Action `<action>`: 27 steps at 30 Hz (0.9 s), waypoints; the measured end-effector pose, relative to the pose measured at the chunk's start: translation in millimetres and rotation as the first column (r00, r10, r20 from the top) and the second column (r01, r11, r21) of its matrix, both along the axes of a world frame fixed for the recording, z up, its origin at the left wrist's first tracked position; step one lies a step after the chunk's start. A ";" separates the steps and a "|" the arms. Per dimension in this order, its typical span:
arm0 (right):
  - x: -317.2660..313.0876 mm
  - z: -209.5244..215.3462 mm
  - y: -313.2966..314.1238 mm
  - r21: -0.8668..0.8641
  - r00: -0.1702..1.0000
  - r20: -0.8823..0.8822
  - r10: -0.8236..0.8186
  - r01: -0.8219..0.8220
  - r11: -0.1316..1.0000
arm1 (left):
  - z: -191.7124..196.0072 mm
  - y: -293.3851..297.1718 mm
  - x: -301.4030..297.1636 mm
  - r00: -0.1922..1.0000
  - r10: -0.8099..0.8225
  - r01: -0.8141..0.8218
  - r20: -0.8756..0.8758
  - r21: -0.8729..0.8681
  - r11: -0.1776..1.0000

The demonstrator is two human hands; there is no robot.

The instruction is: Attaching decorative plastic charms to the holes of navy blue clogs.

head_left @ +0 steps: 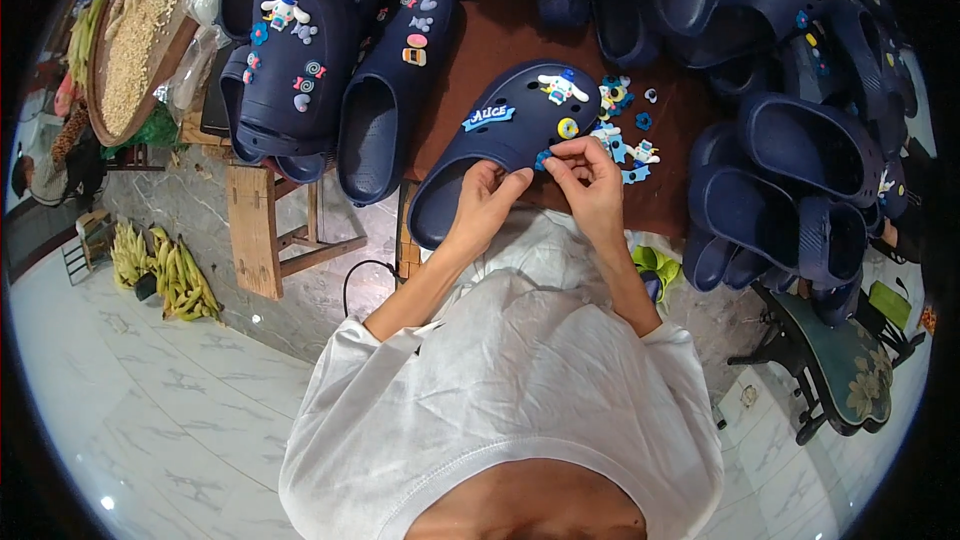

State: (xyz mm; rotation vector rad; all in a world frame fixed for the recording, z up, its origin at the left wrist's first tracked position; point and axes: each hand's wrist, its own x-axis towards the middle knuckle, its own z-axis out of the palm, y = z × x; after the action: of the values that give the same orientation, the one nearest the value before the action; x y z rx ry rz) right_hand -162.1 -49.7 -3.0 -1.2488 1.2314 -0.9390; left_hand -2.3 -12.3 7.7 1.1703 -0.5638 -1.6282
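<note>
Through the head camera I have the dark blue clog (516, 146) on the brown tabletop (482, 40), straight in front of the wearer, toe pointing away and to the right. The left hand (490, 198) is bent over the rim of its opening; its fingertips are partly hidden, so I can't tell whether it is gripping the wall or only steadying it. The right hand (590, 183) has thumb and forefinger closed on a small blue flower charm (542, 160) at the clog's near side; I can't see whether its stem sits in a hole. I'd judge the clog light and springy, like moulded foam, best held by the opening's rim with a finger inside backing the upper. The charm looks rubbery, light and easy to fumble, so I'd pinch it by its edges. For writing, I find one light-blue banner charm (488, 118) with bold white capitals across it, beside a white character charm (564, 88) and a round yellow charm (568, 128) that show none; on the loose charms (615, 100) just beyond the toe, I can make out no lettering
</note>
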 end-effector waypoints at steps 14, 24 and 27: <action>3.1 38.8 -31.1 -0.473 0.896 -0.435 -0.093 -0.139 0.870 | -15.7 1.3 19.1 0.909 0.190 -0.132 -0.370 0.176 0.976; 41.3 34.9 -72.8 -0.487 0.703 -0.711 0.014 -0.506 0.712 | -17.6 -2.2 24.1 0.848 0.147 -0.077 -0.509 0.156 0.985; 42.5 32.8 -71.9 -0.472 0.706 -0.708 0.030 -0.504 0.723 | -18.3 0.3 24.2 0.854 0.165 -0.092 -0.494 0.169 0.981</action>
State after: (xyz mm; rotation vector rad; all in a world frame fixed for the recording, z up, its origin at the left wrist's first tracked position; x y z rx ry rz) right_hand -119.6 -121.7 29.8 -2.4321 1.1978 -0.7000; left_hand 21.9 -11.9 -10.6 0.8015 -0.0297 -1.7870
